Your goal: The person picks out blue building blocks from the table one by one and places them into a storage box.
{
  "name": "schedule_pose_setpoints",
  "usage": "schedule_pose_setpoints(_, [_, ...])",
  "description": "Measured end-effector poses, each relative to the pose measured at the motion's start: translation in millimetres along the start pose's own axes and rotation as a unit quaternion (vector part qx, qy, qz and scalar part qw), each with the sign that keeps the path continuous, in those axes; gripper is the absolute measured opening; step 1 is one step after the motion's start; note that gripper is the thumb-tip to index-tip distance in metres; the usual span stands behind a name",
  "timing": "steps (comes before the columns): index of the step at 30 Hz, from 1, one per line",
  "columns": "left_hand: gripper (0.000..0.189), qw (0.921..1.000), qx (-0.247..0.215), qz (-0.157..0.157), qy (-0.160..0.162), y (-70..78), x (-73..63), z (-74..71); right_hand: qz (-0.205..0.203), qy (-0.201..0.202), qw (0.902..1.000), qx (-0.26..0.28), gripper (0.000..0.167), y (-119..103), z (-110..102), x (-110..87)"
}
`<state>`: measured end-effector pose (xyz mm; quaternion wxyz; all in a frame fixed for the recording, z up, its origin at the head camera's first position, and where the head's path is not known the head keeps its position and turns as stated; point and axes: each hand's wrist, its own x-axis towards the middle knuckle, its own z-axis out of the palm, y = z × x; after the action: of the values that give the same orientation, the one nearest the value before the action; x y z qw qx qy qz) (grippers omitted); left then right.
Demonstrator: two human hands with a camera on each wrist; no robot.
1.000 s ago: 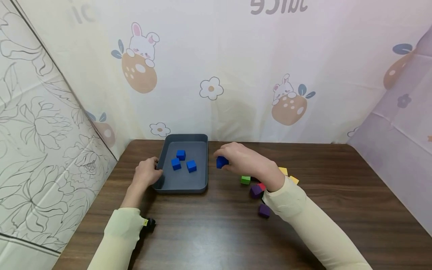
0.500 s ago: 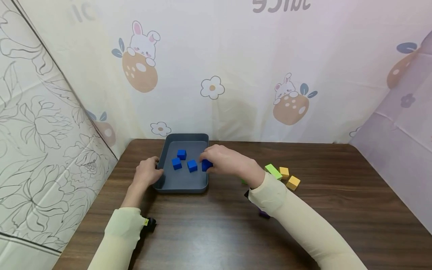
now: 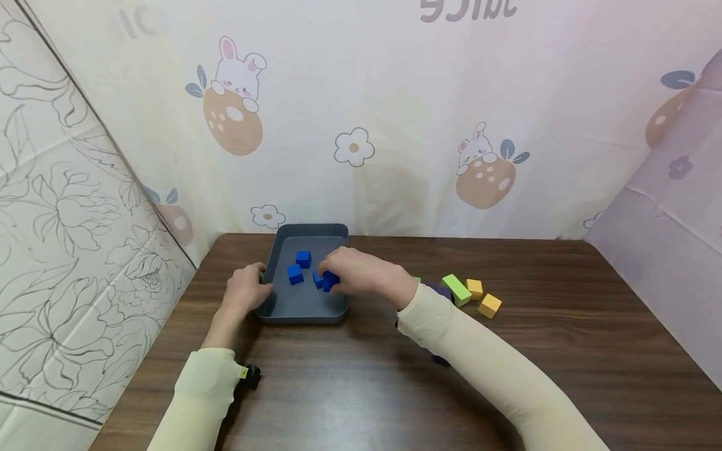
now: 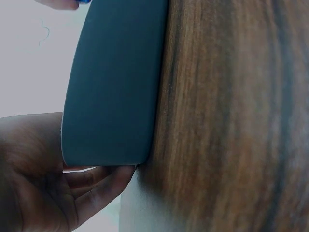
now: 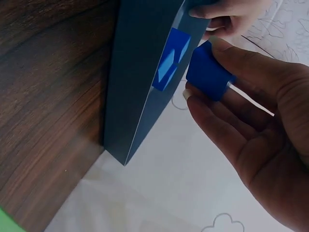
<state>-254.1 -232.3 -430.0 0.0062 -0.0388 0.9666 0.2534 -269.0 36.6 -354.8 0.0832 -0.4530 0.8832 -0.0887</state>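
Over the right part of the dark grey tray [image 3: 304, 313], my right hand [image 3: 355, 272] pinches a blue cube [image 5: 207, 72] between thumb and fingers. In the right wrist view the cube is held above the tray's rim, apart from the other cubes. Inside the tray lie a blue cube [image 3: 303, 259] at the back, another blue cube [image 3: 294, 274] at the left and a third, partly hidden behind the held one. My left hand [image 3: 245, 289] holds the tray's left wall; its thumb reaches over the rim and its fingers [image 4: 101, 191] lie against the outside.
Right of the tray are a green block [image 3: 456, 290], a yellow cube [image 3: 474, 289], a second yellow cube [image 3: 489, 305] and dark purple pieces partly hidden by the right sleeve [image 3: 479, 351]. A patterned curtain [image 3: 395, 125] stands behind the wooden table [image 3: 338, 388].
My right hand has moved left with the blue cube, from beside the tray to over it. More of the green and yellow blocks now shows. The left hand has stayed at the tray.
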Motion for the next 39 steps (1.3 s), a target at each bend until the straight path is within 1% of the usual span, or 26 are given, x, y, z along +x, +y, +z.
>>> schedule_pose_setpoints(6, [0.043, 1.0000, -0.002, -0.006, -0.003, 0.1, -1.0, 0.3, -0.003, -0.006, 0.9999, -0.011, 0.036, -7.1, -1.4, 12.8])
schedule_pose_setpoints(13, [0.042, 1.0000, 0.001, 0.000, -0.002, 0.5, 0.1, 0.4, 0.000, -0.020, 0.9997, -0.016, 0.037, -11.9, -0.7, 25.7])
schedule_pose_setpoints(18, [0.043, 1.0000, 0.001, 0.000, -0.001, 0.8, -0.3, 0.5, 0.001, -0.033, 0.9994, -0.013, 0.036, -12.3, 4.8, 33.6])
schedule_pose_setpoints(24, [0.044, 1.0000, -0.001, 0.003, 0.000, 0.0, -1.0, 0.4, -0.007, -0.046, 0.9989, -0.011, 0.038, -11.6, 14.3, 41.9])
schedule_pose_setpoints(31, [0.044, 1.0000, 0.000, 0.007, 0.000, -1.1, -1.4, 0.3, 0.003, -0.064, 0.9975, -0.030, 0.037, -14.1, 23.0, 49.7])
schedule_pose_setpoints(39, [0.045, 0.9999, 0.007, 0.014, 0.003, -0.9, -1.3, 0.5, 0.004, -0.075, 0.9958, -0.051, 0.037, -21.3, 25.5, 55.5])
